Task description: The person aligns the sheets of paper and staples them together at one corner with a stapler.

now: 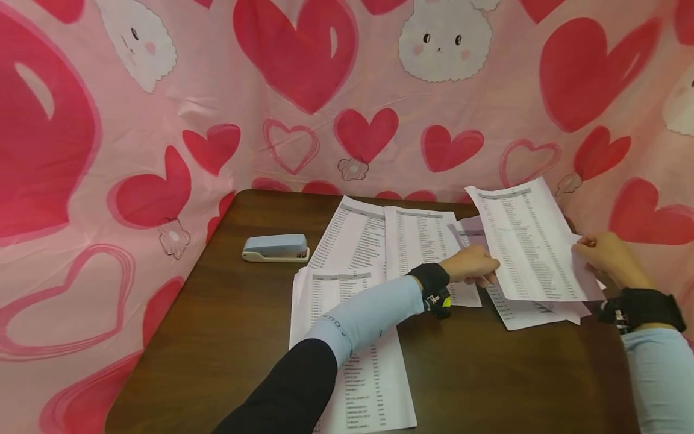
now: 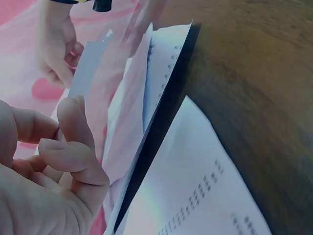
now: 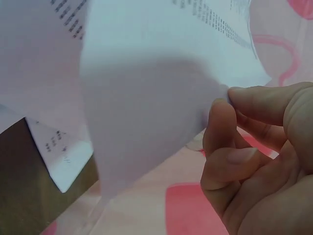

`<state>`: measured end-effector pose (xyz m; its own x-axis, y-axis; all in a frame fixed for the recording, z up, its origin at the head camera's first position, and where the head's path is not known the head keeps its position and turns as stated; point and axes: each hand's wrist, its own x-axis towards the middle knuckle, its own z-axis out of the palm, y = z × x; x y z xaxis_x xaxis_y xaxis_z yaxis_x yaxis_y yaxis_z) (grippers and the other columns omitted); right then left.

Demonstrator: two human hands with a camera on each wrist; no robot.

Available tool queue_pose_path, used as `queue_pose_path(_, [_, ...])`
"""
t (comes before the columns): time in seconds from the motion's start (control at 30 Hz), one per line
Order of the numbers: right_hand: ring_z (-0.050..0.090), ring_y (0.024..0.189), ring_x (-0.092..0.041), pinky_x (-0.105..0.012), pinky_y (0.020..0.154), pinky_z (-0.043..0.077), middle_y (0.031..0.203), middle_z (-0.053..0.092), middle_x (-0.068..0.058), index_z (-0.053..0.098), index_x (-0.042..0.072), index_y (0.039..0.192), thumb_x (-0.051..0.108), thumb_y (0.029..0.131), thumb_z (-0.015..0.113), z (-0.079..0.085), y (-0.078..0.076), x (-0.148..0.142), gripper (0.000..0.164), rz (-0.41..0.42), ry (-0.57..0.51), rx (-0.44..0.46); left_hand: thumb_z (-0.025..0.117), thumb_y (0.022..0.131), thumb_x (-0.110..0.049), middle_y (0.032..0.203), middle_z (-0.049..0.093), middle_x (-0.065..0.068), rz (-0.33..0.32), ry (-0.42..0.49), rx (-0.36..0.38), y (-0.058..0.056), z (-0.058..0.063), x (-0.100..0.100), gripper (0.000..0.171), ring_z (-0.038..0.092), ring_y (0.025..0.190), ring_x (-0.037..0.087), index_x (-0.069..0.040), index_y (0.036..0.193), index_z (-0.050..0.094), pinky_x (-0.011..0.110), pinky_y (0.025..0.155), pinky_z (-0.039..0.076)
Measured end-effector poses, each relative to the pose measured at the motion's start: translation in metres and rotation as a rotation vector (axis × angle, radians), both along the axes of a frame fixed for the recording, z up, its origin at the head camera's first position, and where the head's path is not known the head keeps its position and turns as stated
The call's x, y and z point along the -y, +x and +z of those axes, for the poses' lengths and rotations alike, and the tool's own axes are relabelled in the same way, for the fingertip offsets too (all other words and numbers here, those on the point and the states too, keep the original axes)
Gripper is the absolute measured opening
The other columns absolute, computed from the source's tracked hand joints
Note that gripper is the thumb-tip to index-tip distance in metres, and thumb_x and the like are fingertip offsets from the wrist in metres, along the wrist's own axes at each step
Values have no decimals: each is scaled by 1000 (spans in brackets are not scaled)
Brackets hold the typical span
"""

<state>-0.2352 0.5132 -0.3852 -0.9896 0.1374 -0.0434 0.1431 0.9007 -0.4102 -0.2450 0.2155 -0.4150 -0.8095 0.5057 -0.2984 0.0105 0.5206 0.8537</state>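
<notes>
Both hands hold one printed sheet of paper (image 1: 528, 247) raised over other sheets at the table's right side. My left hand (image 1: 470, 265) pinches its left edge, thumb against fingers; the left wrist view shows that hand (image 2: 63, 161) close up with the sheet seen nearly edge-on. At the opposite edge my right hand (image 1: 612, 258) pinches the paper between thumb and forefinger, as the right wrist view shows beside the sheet's bent corner (image 3: 146, 122). Below the raised sheet lie several loose printed sheets (image 1: 515, 314), partly hidden by it.
A blue and white stapler (image 1: 275, 248) sits on the brown table (image 1: 217, 337) at the left. Two more printed piles (image 1: 347, 238) (image 1: 420, 235) lie at the back, and a long pile (image 1: 374, 392) runs under my left forearm. A pink heart-patterned cloth (image 1: 303, 72) hangs behind the table.
</notes>
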Motion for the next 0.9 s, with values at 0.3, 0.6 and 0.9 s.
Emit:
queue_pose_path(0.3, [56,63,-26,-34,53,45,74,62,-15,53,-10,112,27,95,51,21,-3,17,41,31,35,53,53,97,-22,80,76,9,-8,26,-38,-8,12,20,30,64,56,17,-11,75,71,24,43,34])
queue_pose_path(0.6, [55,67,-27,-35,57,49,84,65,-18,52,-8,118,32,97,53,22,0,39,45,118,16,32,52,98,-20,76,74,6,-32,105,-30,-9,11,46,26,60,50,11,-11,82,71,24,43,33])
queue_pose_path(0.9, [53,53,-22,-34,49,44,70,63,-10,55,-8,113,26,97,53,23,-2,62,37,161,32,-45,50,99,-19,72,72,4,-81,159,-46,-8,15,74,29,61,52,13,-11,79,70,24,44,33])
